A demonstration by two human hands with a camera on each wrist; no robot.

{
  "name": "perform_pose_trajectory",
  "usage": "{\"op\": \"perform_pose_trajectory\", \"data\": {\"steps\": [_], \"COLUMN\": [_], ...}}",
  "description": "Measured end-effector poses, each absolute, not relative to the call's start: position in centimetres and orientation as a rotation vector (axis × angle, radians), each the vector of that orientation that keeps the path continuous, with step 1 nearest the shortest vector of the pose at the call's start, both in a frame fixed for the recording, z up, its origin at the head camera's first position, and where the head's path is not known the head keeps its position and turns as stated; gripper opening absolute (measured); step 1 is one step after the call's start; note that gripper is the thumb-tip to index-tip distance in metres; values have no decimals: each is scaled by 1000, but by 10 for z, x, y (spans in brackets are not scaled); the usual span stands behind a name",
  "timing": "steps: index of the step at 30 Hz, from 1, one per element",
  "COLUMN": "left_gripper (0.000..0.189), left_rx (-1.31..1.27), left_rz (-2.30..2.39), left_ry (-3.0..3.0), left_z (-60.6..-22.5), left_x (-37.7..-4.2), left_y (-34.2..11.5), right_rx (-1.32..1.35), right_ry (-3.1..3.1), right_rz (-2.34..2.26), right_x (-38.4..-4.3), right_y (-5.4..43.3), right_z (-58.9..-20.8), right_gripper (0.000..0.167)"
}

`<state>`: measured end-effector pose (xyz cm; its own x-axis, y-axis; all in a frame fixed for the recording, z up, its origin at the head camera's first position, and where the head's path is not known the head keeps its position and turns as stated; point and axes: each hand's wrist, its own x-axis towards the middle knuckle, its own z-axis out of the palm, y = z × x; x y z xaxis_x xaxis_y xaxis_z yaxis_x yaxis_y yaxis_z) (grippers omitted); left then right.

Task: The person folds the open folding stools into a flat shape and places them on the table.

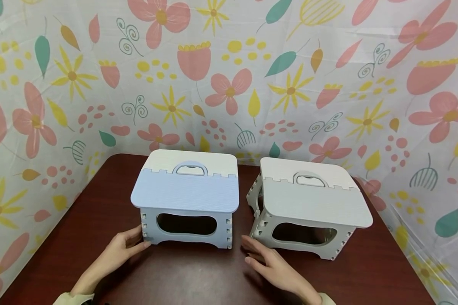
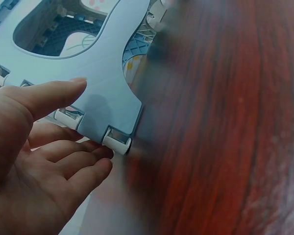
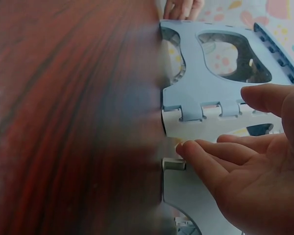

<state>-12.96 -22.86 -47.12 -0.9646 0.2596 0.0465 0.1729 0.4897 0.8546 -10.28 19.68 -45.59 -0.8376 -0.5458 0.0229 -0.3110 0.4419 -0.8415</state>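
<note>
Two folding step stools stand side by side. The left one (image 1: 187, 190) is blue with a white back half on its top; the right one (image 1: 313, 199) is grey and white, turned slightly. My left hand (image 1: 120, 250) is at the blue stool's front left corner. In the left wrist view its thumb (image 2: 54, 95) lies over the front panel, and its loosely bent fingers are beside the hinged edge. My right hand (image 1: 272, 264) is between the stools, low over the table, fingers extended and nothing held. In the right wrist view its fingertips are close to a stool's hinged edge.
Both stools stand on a dark red-brown wooden table (image 1: 198, 275). A white curtain (image 1: 221, 84) printed with flowers and leaves hangs behind and along both sides. A narrow gap separates the stools, and each has a handle opening in its top.
</note>
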Motion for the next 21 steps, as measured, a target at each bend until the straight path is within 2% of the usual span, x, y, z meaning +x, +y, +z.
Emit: {"op": "perform_pose_trajectory", "data": {"steps": [21], "left_gripper": [69], "left_rx": [397], "left_rz": [1461], "left_ry": [2633], "left_z": [-472], "left_x": [-134], "left_y": [-227], "right_rx": [-800], "right_ry": [2406], "right_rz": [-1349], "right_x": [-110], "right_y": [183], "right_z": [-458], "right_gripper": [55]}}
